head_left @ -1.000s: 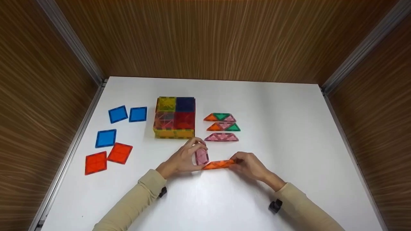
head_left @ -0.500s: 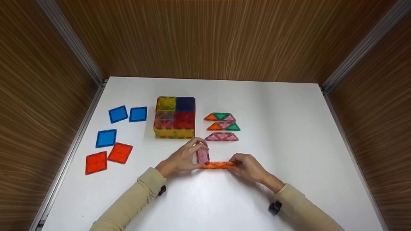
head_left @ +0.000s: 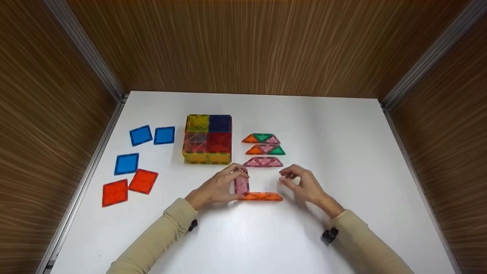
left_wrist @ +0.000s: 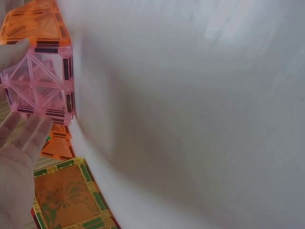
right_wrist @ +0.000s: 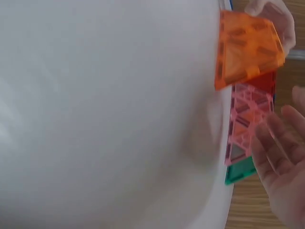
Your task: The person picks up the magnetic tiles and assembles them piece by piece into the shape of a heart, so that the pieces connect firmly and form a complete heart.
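Observation:
In the head view my left hand (head_left: 218, 186) holds a pink see-through square magnetic tile (head_left: 242, 184) on its edge. The thumb sits at one end of the tile and the fingertips at the other, as the left wrist view shows on the pink face (left_wrist: 43, 88). An orange strip of triangle tiles (head_left: 262, 196) stands at the tile's near end, with its left end by the thumb. My right hand (head_left: 306, 185) hovers right of the strip, fingers loosely bent and nothing in them. Beyond both hands is a pink trapezoid strip (head_left: 263, 162).
Two more triangle strips, orange, green and pink (head_left: 265, 150) and a similar one (head_left: 261, 138), stand farther back. Left of them is a multicoloured box of square tiles (head_left: 207, 158). Loose blue tiles (head_left: 126, 164) and red tiles (head_left: 115, 192) lie at the left.
My right hand has let go of the orange strip's right end and moved up and away to the right. The strip has swung straighter. My left hand stays on the pink tile, almost still.

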Available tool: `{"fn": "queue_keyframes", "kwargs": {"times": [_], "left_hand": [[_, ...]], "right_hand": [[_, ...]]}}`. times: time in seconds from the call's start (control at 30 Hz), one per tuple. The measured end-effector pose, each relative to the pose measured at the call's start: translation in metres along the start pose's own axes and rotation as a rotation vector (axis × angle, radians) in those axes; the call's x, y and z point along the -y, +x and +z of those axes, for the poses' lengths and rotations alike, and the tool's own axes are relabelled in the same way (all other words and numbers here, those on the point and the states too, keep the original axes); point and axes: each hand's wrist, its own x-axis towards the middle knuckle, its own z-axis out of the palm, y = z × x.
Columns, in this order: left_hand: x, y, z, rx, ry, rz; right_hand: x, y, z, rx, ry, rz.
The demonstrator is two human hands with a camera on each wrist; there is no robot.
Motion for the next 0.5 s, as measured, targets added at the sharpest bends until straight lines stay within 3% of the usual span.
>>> {"fn": "queue_keyframes", "kwargs": {"times": [0.2,0.5], "left_hand": [[0.001,-0.001,0.000,-0.003,-0.001,-0.003],[0.002,-0.002,0.000,0.011,-0.002,-0.015]], "right_hand": [[-0.014,0.023,-0.006,-0.114,-0.042,-0.001],[-0.024,0.050,0.005,-0.044,-0.038,0.019]]}}
